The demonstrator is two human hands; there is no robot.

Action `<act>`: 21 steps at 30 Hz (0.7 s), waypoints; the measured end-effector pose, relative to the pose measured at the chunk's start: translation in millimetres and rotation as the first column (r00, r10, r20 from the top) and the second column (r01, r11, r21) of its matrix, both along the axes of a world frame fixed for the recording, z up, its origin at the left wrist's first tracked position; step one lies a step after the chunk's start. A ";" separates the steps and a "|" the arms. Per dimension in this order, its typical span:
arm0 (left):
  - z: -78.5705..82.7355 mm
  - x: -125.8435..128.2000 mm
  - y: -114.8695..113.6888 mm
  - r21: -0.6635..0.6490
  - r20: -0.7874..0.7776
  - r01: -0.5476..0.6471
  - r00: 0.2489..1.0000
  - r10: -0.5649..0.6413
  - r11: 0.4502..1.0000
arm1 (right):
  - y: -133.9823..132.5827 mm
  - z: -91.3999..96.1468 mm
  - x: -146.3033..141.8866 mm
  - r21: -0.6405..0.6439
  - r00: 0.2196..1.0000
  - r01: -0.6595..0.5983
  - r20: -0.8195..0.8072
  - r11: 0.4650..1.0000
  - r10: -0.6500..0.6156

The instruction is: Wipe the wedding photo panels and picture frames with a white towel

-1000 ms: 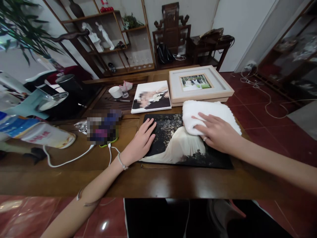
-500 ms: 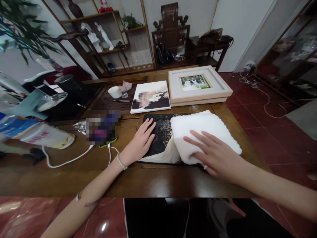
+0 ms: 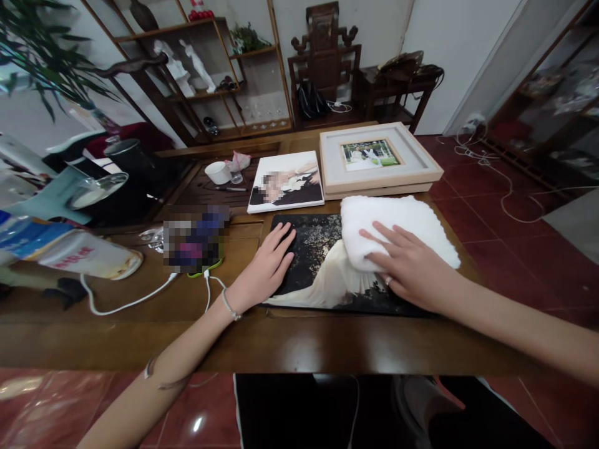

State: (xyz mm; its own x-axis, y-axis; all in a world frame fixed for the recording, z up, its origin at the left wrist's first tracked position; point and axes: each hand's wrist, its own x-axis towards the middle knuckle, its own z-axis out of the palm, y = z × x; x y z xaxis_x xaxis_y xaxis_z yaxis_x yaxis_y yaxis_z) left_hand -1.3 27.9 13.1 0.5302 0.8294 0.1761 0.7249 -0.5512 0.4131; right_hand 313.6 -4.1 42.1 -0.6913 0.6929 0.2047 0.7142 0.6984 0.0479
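Pressing palm-down with the right grip (image 3: 409, 268), with fingers spread apart, onto one white cloth (image 3: 397, 209). Covering the upper right of one black picture panel (image 3: 306, 249) with it, and hiding that part of the print. Showing a pale, flowing dress on the panel, cut off by cloth and hand. Can't make out the right palm or the cloth's underside. Resting the left grip (image 3: 264, 268), also with fingers apart, on the panel's left edge, flat on the table (image 3: 299, 343).

Counting now, behind the panel: two pale wooden frames (image 3: 416, 168), stacked, with the lower one mostly hidden; to their left, one white-edged print (image 3: 285, 181), partly pixelated. Spotting one white cup (image 3: 218, 173) farther left, then two white cable ends (image 3: 206, 274) beside a pixelated patch, impossible to identify. Catching one plastic package (image 3: 93, 252), sliced by the left border, with lettering too soft to read.
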 end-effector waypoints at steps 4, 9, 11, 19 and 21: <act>-1.3 -0.1 0.5 0.002 0.001 -0.002 1.000 0.002 1.000 | -26.5 0.1 -9.3 -0.036 0.993 -0.117 -0.022 0.992 0.116; -1.3 -0.3 0.6 -0.004 -0.001 -0.005 1.000 0.005 1.000 | -15.7 -1.2 4.1 -0.034 0.990 -0.142 -0.015 0.989 0.142; -0.5 -0.3 0.2 -0.001 0.001 -0.003 1.000 0.003 1.000 | 0.8 -1.1 13.1 -0.013 0.995 -0.104 0.008 0.994 0.104; 1.4 0.6 -0.4 -0.001 0.002 0.000 1.000 0.000 1.000 | 19.3 0.3 12.2 0.010 1.000 0.031 -0.003 0.999 -0.031; 0.9 0.5 -0.3 -0.001 0.000 0.000 1.000 0.000 1.000 | -3.4 -1.9 -0.3 -0.017 0.999 -0.015 -0.047 1.000 0.014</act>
